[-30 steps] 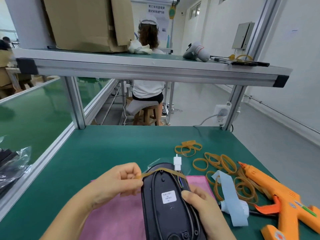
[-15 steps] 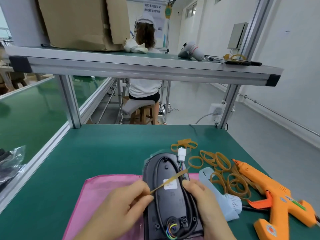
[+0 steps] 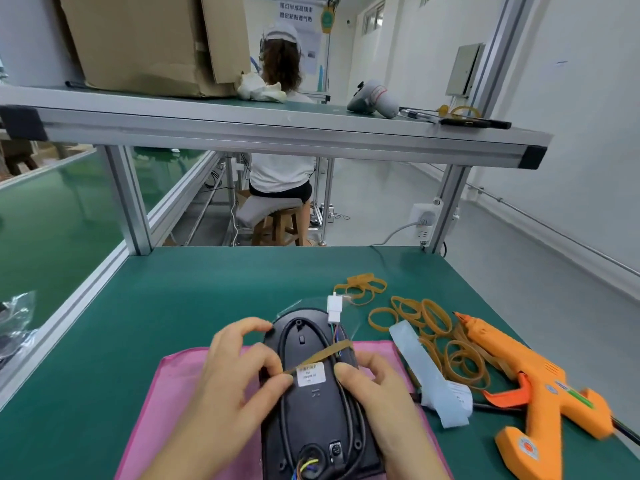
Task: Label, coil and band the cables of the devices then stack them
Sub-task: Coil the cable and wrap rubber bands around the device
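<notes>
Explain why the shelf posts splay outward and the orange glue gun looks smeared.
Head view: the wide-angle lens, looking down, splays the shelf posts; the glue gun smears at its handle, near the frame edge, probably motion blur; the device label is too soft to read.

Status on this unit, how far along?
Done: white label sticker on the black oval device; black cable coiled on its back. In hand: left hand pinches a tan rubber band stretched across it, right hand grips the device. Left: seat the band, stack; no stack visible.
</notes>
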`<action>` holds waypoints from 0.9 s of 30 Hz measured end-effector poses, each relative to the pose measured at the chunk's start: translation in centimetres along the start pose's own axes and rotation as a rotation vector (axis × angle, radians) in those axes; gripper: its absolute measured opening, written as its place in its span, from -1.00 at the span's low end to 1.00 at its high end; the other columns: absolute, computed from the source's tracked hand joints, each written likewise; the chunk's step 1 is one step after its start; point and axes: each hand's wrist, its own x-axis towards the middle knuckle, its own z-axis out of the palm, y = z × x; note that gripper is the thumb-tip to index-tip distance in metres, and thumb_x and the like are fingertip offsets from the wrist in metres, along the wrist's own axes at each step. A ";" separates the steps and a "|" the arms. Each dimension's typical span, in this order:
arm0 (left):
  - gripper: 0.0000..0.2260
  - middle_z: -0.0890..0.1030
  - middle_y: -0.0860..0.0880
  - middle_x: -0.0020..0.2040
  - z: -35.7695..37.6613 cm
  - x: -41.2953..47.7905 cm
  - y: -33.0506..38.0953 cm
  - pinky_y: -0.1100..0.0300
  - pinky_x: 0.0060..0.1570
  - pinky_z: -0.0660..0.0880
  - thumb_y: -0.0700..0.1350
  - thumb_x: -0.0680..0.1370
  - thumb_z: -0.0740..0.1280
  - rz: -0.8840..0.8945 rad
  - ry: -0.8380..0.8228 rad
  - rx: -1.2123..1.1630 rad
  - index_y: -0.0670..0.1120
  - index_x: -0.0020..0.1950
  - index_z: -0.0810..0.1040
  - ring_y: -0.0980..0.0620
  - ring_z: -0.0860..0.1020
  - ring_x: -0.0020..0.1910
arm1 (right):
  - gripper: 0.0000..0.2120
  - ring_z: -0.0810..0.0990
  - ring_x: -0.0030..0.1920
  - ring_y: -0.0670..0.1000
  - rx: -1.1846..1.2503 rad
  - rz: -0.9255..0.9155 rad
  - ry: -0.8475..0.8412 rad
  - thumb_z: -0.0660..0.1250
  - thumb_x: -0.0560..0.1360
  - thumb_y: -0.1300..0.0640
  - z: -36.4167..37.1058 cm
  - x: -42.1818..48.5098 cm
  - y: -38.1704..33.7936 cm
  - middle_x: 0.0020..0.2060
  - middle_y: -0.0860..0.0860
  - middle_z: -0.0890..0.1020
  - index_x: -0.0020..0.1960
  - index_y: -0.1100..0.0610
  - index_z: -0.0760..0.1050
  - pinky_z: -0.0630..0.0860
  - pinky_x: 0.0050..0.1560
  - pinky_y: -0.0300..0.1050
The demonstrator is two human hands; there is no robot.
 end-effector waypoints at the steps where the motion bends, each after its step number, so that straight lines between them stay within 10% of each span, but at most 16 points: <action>1: -0.86 0.38 0.25 0.19 0.2 0.1 0.4 0.37 0.21 0.21 0.18 0.42 0.27 -0.001 0.027 -0.002 0.14 -0.20 0.49 0.25 0.33 0.24 | -0.74 0.70 -0.23 0.09 -0.012 -0.017 0.001 0.51 0.35 0.16 0.2 -0.1 0.0 -0.23 0.11 0.72 0.00 0.12 0.53 0.59 -0.24 -0.08; 7: -0.84 0.49 0.16 -0.22 1.5 2.1 3.1 0.07 -0.18 0.45 -0.02 0.38 0.51 0.075 0.057 0.341 0.01 -0.21 0.55 0.02 0.42 -0.17 | -0.74 0.70 -0.25 0.07 -0.143 -0.109 0.022 0.47 0.39 0.14 1.2 -0.6 -0.3 -0.28 0.07 0.71 0.02 -0.02 0.48 0.62 -0.23 -0.08; 11: -0.81 0.40 0.21 -0.27 1.5 2.9 3.4 0.18 -0.14 0.33 -0.05 0.43 0.48 0.093 -0.021 0.369 0.04 -0.26 0.49 0.09 0.34 -0.18 | -0.60 0.67 -0.19 0.13 -0.203 -0.143 0.056 0.45 0.19 -0.12 1.4 -0.8 -0.5 -0.30 0.05 0.70 -0.01 -0.10 0.46 0.60 -0.04 0.14; 18: -0.93 0.47 0.24 -0.13 1.9 1.5 3.2 0.10 0.02 0.40 0.05 0.47 0.32 0.297 -0.056 0.033 0.12 -0.15 0.46 0.14 0.38 0.01 | -0.51 0.54 -0.36 -0.18 -0.265 -0.199 0.093 0.40 0.12 -0.22 1.3 -0.6 -1.0 -0.40 -0.15 0.61 0.01 -0.34 0.33 0.53 -0.16 -0.04; 22: -0.70 0.33 0.34 0.15 2.9 0.2 2.0 0.48 0.22 0.18 0.25 0.30 0.41 -0.191 0.302 -0.176 0.23 -0.02 0.51 0.30 0.29 0.25 | -0.53 0.57 -0.32 -0.01 -0.234 -0.224 0.073 0.42 0.16 -0.22 1.5 -1.3 -1.2 -0.43 0.02 0.54 0.00 -0.42 0.32 0.56 -0.10 0.10; 25: -0.16 0.31 0.15 0.44 2.8 -0.1 1.4 0.18 0.38 0.23 0.19 0.20 0.53 -0.638 0.245 -0.489 0.17 0.43 0.28 0.17 0.30 0.39 | -0.56 0.54 -0.33 -0.02 -0.164 -0.208 0.041 0.42 0.15 -0.18 1.6 -1.5 -1.5 -0.44 -0.02 0.52 -0.03 -0.40 0.36 0.57 -0.08 0.12; 27: -0.21 0.56 -0.09 0.31 2.8 -0.2 1.1 0.02 0.15 0.55 0.06 0.25 0.49 -0.798 0.096 -0.830 0.01 0.45 0.34 -0.05 0.58 0.21 | -0.57 0.60 -0.27 0.09 -0.148 -0.197 0.017 0.43 0.17 -0.15 1.8 -1.8 -1.6 -0.39 0.09 0.57 -0.02 -0.36 0.38 0.58 -0.03 0.15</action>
